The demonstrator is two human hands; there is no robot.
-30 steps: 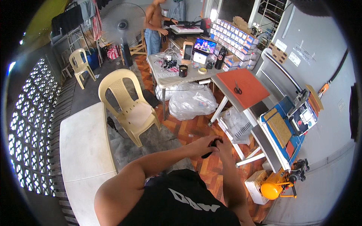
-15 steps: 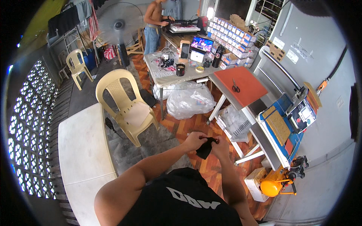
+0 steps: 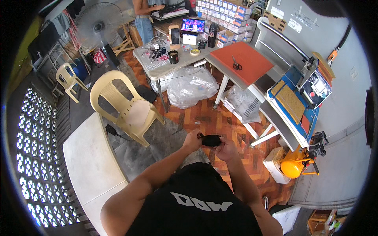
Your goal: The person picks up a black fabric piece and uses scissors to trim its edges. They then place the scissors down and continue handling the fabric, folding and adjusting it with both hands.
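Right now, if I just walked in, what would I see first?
Probably the orange-red mat with scissors on it, right of the laptop. Then the small black item held between the left hand and right hand, below the middle. A yellow tank stands out at lower right.

orange worktop point(image 3: 252, 57) — scissors point(image 3: 236, 65) | grey table point(image 3: 187, 59) — black mug point(image 3: 173, 57), yellow roll point(image 3: 195, 52), bottle point(image 3: 212, 36) | floor point(image 3: 250, 167): plastic bag point(image 3: 191, 89)

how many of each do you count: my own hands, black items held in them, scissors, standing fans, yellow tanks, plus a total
Own hands: 2 (left hand, right hand)
Held black item: 1
Scissors: 1
Standing fan: 1
Yellow tank: 1
Total: 6
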